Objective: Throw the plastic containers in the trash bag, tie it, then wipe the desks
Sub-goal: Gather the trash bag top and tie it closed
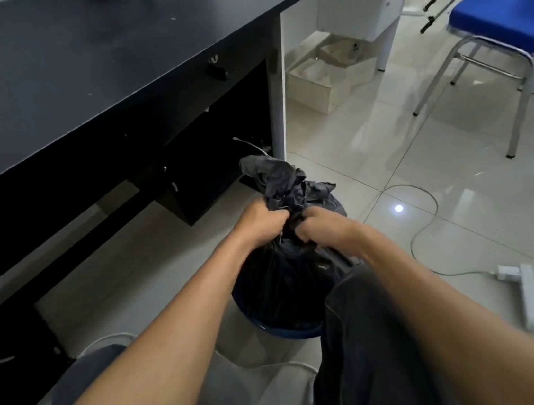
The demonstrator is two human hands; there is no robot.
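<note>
Trash bag (pixel 285 277), black and crumpled, sat in a blue bin (pixel 295 333) on the tiled floor (pixel 458 179), its neck gathered into a bunch between two grips. The left-hand grip (pixel 259 223) was clenched round the gathered plastic on one side. The right-hand grip (pixel 324 229) was clenched round it on the other, knuckles close together. The loose bag top stuck up just beyond both grips, and below them the bag bulged down into the bin. Beyond and left of the grips stood the black counter (pixel 91 72). Right of the right-hand grip a white cable (pixel 426 226) looped over the floor near a white power strip (pixel 528 291). Well beyond on that side stood a blue chair (pixel 502 18).
</note>
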